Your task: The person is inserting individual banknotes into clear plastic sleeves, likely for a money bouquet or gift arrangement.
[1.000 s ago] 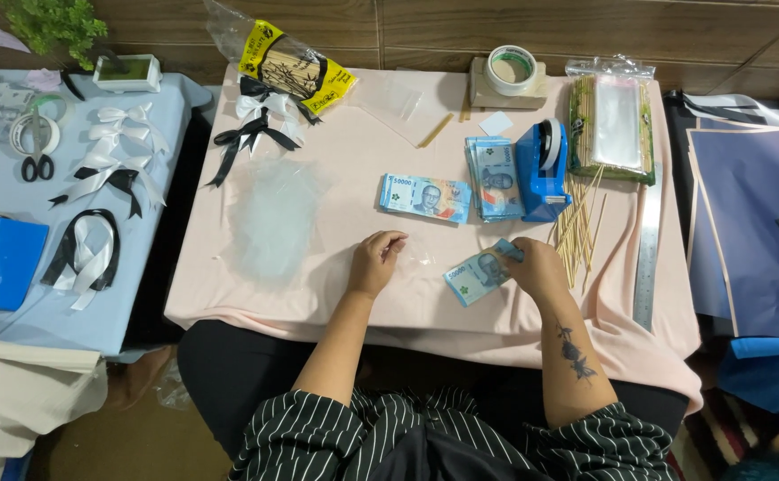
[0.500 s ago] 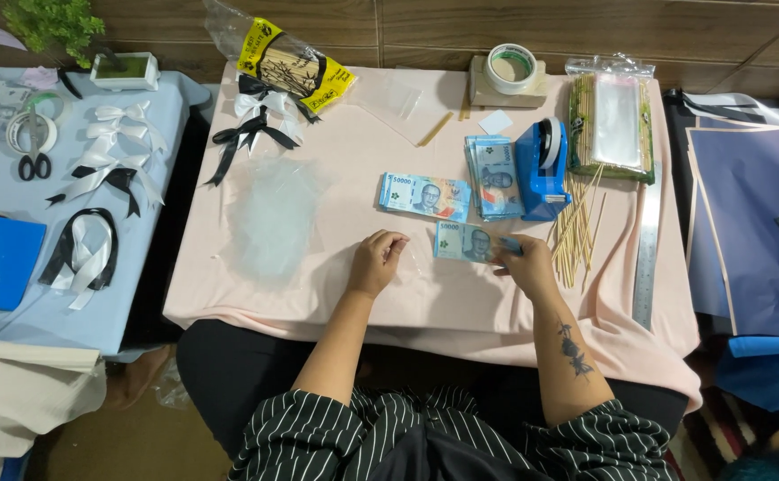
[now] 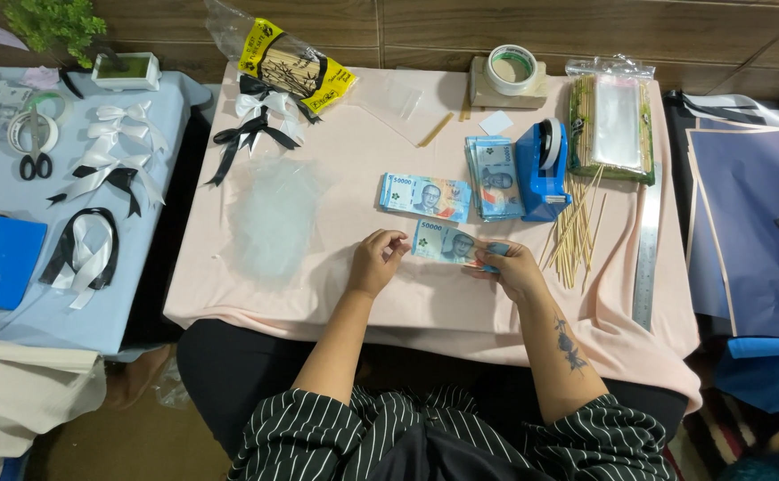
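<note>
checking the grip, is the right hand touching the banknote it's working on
Touching. The head view shows the right hand pinching the right end of the blue banknote, fingers overlapping its edge; the left hand meets its other end.

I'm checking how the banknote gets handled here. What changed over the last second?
The banknote, tilted and low in the right hand a second ago, has been lifted and levelled out. The left hand, then resting on the tablecloth, now pinches its left end. The two banknote stacks, blue tape dispenser and skewers stayed put.
</note>
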